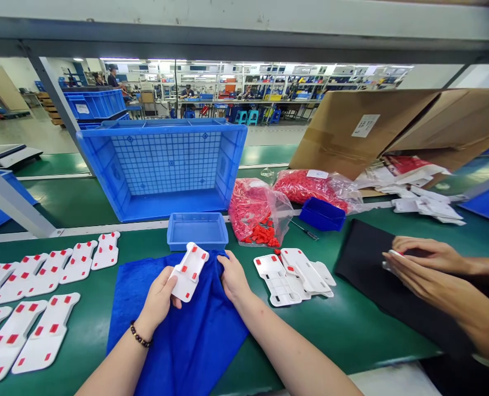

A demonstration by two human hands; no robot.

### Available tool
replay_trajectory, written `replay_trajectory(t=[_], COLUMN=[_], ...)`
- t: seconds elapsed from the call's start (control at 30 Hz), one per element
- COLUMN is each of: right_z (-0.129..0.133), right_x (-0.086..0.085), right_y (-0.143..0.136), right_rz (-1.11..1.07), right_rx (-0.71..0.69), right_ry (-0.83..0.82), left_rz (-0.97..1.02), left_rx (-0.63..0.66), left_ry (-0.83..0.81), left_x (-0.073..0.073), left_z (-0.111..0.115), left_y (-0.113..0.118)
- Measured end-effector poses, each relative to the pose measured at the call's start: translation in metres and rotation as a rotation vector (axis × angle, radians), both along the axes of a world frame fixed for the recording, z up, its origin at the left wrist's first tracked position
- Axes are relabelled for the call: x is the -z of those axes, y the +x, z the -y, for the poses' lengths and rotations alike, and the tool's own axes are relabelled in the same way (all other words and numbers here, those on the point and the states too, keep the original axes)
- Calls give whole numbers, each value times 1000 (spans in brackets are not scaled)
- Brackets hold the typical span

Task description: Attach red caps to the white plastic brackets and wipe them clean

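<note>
The left hand (158,297) grasped a flat white plastic piece with red patches (190,268); the right hand (233,278) pinched rumpled blue cloth (186,341).

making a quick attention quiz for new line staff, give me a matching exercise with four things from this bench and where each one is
Things
1. White plastic part with red patches
2. Royal-blue fabric cloth
3. Small light-blue plastic tray
4. Black flat sheet

Places
A. Between the cloth and the large blue plastic crate
B. Below the co-worker's hands
C. Held in the left hand
D. Pinched by the right hand

Pairs: 1-C, 2-D, 3-A, 4-B
</note>
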State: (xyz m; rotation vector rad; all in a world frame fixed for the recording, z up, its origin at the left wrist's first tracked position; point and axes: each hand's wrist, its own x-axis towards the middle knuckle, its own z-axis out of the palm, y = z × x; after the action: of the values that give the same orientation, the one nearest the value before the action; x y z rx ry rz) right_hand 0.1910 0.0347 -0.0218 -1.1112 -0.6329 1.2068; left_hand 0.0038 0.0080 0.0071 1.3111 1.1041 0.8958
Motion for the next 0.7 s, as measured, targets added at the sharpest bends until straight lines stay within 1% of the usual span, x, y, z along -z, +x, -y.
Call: replay_trajectory(t=[0.1,0.17,0.23,0.4,0.47,0.6,0.7], right_z=[6,10,14,12,11,12,15], right_x=[-2,-4,-5,3,5,1,-4], right_y=[-6,-11,-17,-27,-27,-26,-25], right_rz=[-45,22,109,181,193,206,157], right_rx=[-125,-211,-257,-225,-222,-237,-291], right_ry=[85,141,171,114,129,159,155], left_rz=[13,10,1,-49,-57,-63,-37], left_rx=[-49,-46,-25,6,2,-22,-65], left_ry=[15,15,22,65,70,71,57], left_x=[0,0,1,4,5,5,4], left_z=[0,2,5,10,11,10,9], left_y=[1,3,6,13,13,13,12])
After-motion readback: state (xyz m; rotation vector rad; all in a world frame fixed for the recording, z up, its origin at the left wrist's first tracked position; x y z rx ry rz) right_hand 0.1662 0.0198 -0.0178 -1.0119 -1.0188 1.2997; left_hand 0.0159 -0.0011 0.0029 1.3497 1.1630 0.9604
